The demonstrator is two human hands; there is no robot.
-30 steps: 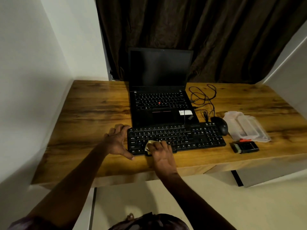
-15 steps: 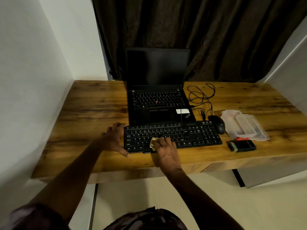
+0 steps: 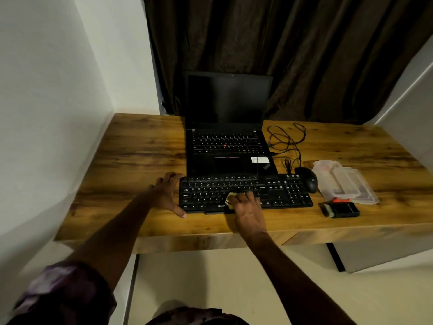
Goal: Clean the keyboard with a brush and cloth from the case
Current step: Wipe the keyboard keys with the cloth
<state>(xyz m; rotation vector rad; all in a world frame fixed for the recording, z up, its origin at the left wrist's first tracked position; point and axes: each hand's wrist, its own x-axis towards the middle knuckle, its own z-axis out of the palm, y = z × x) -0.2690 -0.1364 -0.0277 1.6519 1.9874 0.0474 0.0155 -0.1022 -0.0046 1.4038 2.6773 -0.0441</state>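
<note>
Fingers of the right hand curl over a small pale cloth, holding it bunched against the lower middle keys of the keyboard, just above the space bar. The keyboard is black and full-size with white legends. It lies across the front of the wooden desk, just before an open black laptop. The left hand rests at its left end, fingers spread, thumb along the front corner. A black mouse sits beside the keyboard's right end. Farther right lie a clear plastic case and a black brush.
</note>
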